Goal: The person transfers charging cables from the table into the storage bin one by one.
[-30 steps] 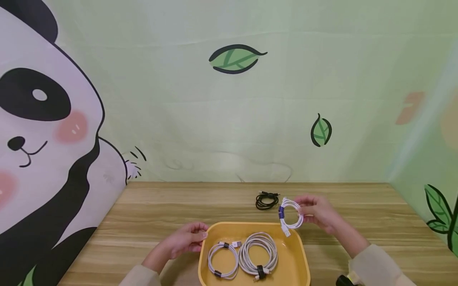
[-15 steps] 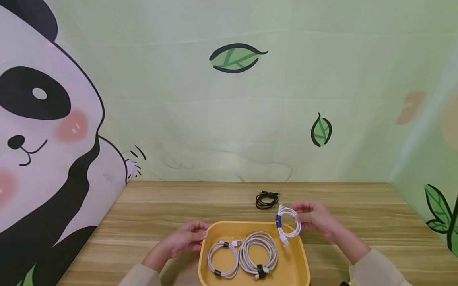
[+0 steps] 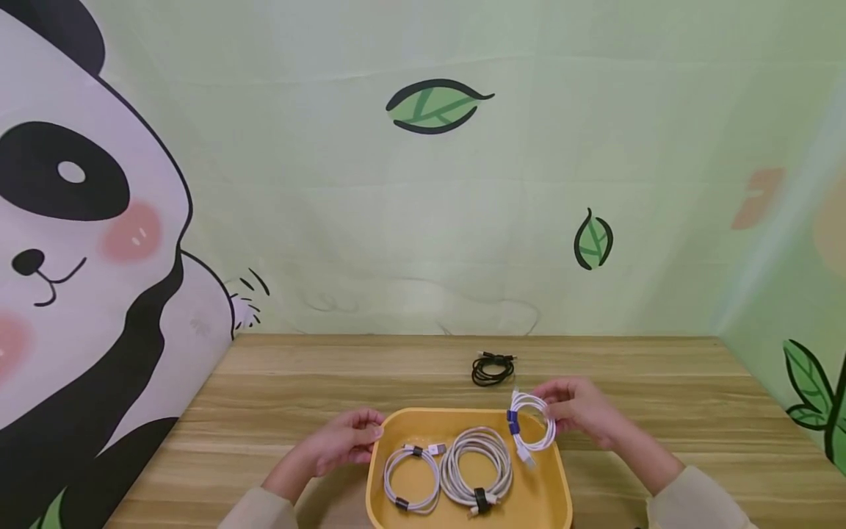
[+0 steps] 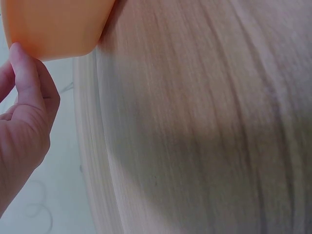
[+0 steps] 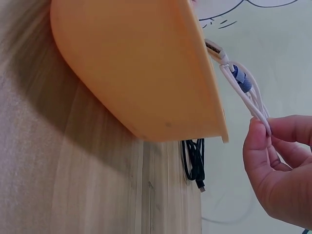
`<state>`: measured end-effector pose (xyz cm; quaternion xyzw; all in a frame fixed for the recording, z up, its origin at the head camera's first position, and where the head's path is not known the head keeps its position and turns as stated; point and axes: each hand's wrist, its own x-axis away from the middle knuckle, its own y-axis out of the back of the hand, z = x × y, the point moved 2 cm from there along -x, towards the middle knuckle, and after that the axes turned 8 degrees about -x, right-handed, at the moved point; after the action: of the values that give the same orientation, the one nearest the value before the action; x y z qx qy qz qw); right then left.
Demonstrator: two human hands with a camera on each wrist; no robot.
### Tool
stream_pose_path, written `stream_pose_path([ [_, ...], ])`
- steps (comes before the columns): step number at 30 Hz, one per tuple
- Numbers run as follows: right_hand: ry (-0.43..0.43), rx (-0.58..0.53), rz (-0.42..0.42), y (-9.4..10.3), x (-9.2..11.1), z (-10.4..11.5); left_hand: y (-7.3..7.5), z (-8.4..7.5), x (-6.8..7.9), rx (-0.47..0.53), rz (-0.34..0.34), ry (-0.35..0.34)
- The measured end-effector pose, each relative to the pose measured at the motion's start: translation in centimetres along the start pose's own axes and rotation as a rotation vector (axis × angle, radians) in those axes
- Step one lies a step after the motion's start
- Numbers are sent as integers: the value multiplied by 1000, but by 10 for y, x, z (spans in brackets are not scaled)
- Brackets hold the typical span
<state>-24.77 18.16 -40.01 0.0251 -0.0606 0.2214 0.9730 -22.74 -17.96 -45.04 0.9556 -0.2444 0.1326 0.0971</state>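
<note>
This is a cheerful corner, home or studio I can't tell: behind the wooden table [image 3: 297,382] is a creased green cloth [image 3: 330,220], with a painted panda [image 3: 86,279] left of the table and leaves [image 3: 432,109] above it.

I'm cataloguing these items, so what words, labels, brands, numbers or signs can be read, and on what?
None can be read in any view.
White cable with the blue tie, black cable, thin white coil, thick grey coil: any print is too small to make out.
Yellow tray: no lettering shows.
Backdrop: drawings without lettering; the reddish mark is too blurred to identify.
</note>
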Motion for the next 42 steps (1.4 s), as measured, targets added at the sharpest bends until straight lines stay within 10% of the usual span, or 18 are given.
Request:
stream_pose_path([
  [42, -66, 179, 1, -16, 7, -3, 0, -1, 0, -6, -9, 4],
])
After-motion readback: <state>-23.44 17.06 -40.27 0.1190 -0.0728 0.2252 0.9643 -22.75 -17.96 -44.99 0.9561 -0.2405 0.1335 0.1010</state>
